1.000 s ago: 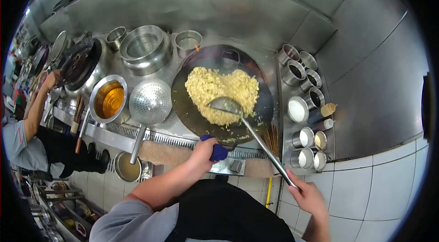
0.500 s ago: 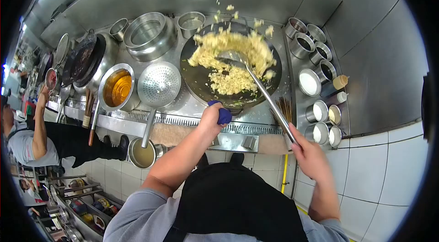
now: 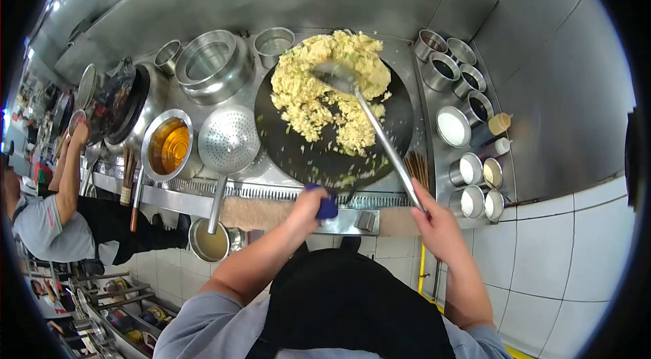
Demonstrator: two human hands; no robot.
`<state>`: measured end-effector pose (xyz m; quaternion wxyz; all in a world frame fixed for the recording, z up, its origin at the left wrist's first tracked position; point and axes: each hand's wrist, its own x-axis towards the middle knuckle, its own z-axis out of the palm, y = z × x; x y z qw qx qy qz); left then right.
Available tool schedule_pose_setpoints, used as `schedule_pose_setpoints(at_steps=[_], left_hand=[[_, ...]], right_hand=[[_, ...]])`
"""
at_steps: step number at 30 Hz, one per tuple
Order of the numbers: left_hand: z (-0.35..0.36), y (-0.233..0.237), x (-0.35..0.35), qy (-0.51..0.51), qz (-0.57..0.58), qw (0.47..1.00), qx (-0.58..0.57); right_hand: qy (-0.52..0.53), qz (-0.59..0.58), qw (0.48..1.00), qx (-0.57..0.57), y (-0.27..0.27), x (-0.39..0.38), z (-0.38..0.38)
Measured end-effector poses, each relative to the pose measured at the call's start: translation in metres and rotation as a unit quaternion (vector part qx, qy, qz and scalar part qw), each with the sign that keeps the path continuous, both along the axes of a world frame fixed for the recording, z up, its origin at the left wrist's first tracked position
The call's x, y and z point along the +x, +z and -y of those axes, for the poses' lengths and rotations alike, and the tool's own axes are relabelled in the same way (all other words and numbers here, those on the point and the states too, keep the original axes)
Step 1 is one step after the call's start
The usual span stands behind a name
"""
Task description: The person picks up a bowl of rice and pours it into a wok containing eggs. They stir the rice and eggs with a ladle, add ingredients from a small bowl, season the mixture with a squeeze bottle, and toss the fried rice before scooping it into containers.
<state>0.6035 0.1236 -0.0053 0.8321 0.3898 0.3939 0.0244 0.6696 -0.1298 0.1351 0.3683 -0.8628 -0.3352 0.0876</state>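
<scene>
Head view, looking down: the wok [image 3: 324, 155] sits on the steel range in front of the person, round, black inside, w/ an oily sheen and a few stray grains and green flecks on its bare near half. The fried rice [image 3: 305, 98] is pale yellow, clumpy, w/ small green bits, heaped in the far half of the wok right up to the far rim; a looser tongue of it trails back toward the ctr. The left hand [image 3: 306, 208] is clamped on the wok's near handle through a blue cloth [image 3: 328, 207], fingers wrapped round it, arm in a grey sleeve. The right hand [image 3: 437, 227] is closed around the end of the ladle [image 3: 377, 136], a long steel one whose shaft runs diagonally up-left across the wok; its bowl lies on top of the rice heap near the far edge. Left of the wok, just beside it, a perforated strainer [image 3: 228, 138] rests on the range w/ its handle pointing toward the person, then a steel bowl of amber oil [image 3: 166, 145]. Behind those stand a big steel pot [image 3: 213, 64] and a smaller steel cup [image 3: 273, 42]. Right of the wok is a rack of seasoning tins [image 3: 453, 126], some w/ white powder, some w/ dark liquid, plus two squeeze bottles [image 3: 498, 123]. A bundle of thin sticks [image 3: 417, 169] stands btwn the wok and the tins. Far left, a co-worker [image 3: 47, 227] in grey reaches a hand up to a second wok [image 3: 125, 98].
</scene>
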Motion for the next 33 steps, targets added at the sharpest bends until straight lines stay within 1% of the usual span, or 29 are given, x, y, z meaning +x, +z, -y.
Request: schedule_pose_setpoints(at_steps=[1, 2, 3, 4, 6, 8, 9, 10, 12, 13, 14, 15, 16, 17, 18, 19, 20, 21, 22, 23, 24, 25, 26, 27, 28, 29, 30, 31, 33], left_hand=[[-0.009, 0.007, 0.016, 0.010, -0.005, 0.999, -0.039], [-0.022, 0.012, 0.034, 0.023, -0.013, 0.996, -0.080], [-0.037, 0.014, 0.051, -0.011, -0.003, 0.996, -0.085], [-0.047, 0.013, 0.060, -0.045, 0.010, 0.995, -0.089], [-0.057, 0.015, 0.054, -0.051, 0.009, 0.997, -0.060], [-0.067, 0.023, 0.018, -0.131, 0.095, 0.954, -0.253], [-0.077, -0.011, 0.001, -0.159, 0.169, 0.923, -0.307], [-0.076, -0.006, -0.011, -0.154, 0.166, 0.924, -0.307], [-0.076, 0.006, -0.032, -0.119, 0.247, 0.905, -0.326], [-0.084, -0.007, -0.034, -0.165, 0.333, 0.871, -0.322], [-0.083, -0.004, -0.036, -0.166, 0.334, 0.870, -0.321], [-0.082, 0.002, -0.036, -0.175, 0.358, 0.859, -0.320], [-0.083, 0.009, -0.035, -0.177, 0.386, 0.848, -0.315], [-0.084, 0.013, -0.036, -0.187, 0.386, 0.847, -0.313], [-0.083, 0.015, -0.042, -0.187, 0.380, 0.849, -0.315], [-0.082, 0.016, -0.042, -0.184, 0.344, 0.884, -0.258], [-0.082, 0.017, -0.038, -0.177, 0.311, 0.913, -0.197], [-0.084, 0.017, -0.038, -0.174, 0.267, 0.928, -0.194], [-0.083, 0.019, -0.037, -0.168, 0.213, 0.953, -0.132], [-0.081, 0.019, -0.035, -0.161, 0.170, 0.965, -0.115], [-0.078, 0.017, -0.032, -0.155, 0.126, 0.975, -0.096], [-0.073, 0.004, -0.024, -0.125, 0.119, 0.982, -0.077], [-0.070, 0.004, -0.016, -0.126, 0.122, 0.981, -0.076], [-0.065, 0.005, -0.007, -0.087, 0.098, 0.986, -0.103], [-0.060, 0.003, -0.002, -0.051, 0.071, 0.988, -0.130], [-0.065, -0.012, 0.003, -0.097, 0.083, 0.983, -0.134], [-0.062, 0.001, 0.011, -0.095, 0.091, 0.982, -0.133], [-0.055, 0.021, 0.012, -0.093, 0.103, 0.979, -0.148], [-0.052, 0.031, 0.022, -0.109, 0.120, 0.972, -0.172]], right_hand=[[0.007, -0.006, 1.000, -0.007, 0.016, -0.005, 0.003], [-0.047, -0.172, 0.984, 0.022, 0.048, -0.016, 0.007], [-0.101, -0.322, 0.940, 0.054, 0.074, -0.021, 0.007], [-0.094, -0.320, 0.941, 0.050, 0.092, -0.024, 0.008], [-0.105, -0.312, 0.928, 0.173, 0.113, -0.028, 0.011], [-0.093, -0.306, 0.926, 0.200, 0.105, -0.021, 0.014], [-0.091, -0.350, 0.902, 0.234, 0.099, -0.018, 0.011], [-0.091, -0.395, 0.875, 0.267, 0.090, -0.016, 0.009], [-0.111, -0.515, 0.808, 0.264, 0.045, 0.008, -0.005], [-0.123, -0.557, 0.792, 0.220, 0.008, 0.026, -0.015], [-0.137, -0.618, 0.754, 0.176, -0.030, 0.045, -0.024], [-0.143, -0.637, 0.737, 0.177, -0.044, 0.056, -0.033], [-0.134, -0.633, 0.742, 0.174, -0.037, 0.064, -0.045], [-0.119, -0.455, 0.881, 0.044, -0.029, 0.063, -0.058], [-0.105, -0.250, 0.958, -0.088, -0.022, 0.056, -0.059], [-0.038, 0.046, 0.981, -0.183, -0.008, 0.053, -0.052], [-0.038, 0.053, 0.981, -0.183, 0.014, 0.047, -0.045], [-0.061, -0.073, 0.989, -0.114, 0.039, 0.037, -0.038], [-0.081, -0.198, 0.976, -0.043, 0.050, 0.029, -0.031], [-0.080, -0.193, 0.977, -0.043, 0.048, 0.025, -0.025], [-0.085, -0.322, 0.942, 0.037, 0.041, 0.022, -0.020], [-0.087, -0.442, 0.885, 0.117, 0.032, 0.024, -0.019], [-0.082, -0.507, 0.846, 0.141, 0.001, 0.034, -0.026], [-0.091, -0.552, 0.818, 0.130, -0.039, 0.051, -0.036], [-0.103, -0.596, 0.787, 0.121, -0.061, 0.063, -0.044], [-0.107, -0.591, 0.790, 0.124, -0.052, 0.068, -0.055], [-0.099, -0.426, 0.899, 0.020, -0.038, 0.073, -0.074], [-0.090, -0.249, 0.961, -0.082, -0.030, 0.070, -0.082], [-0.125, -0.236, 0.962, -0.051, -0.007, 0.076, -0.072]])
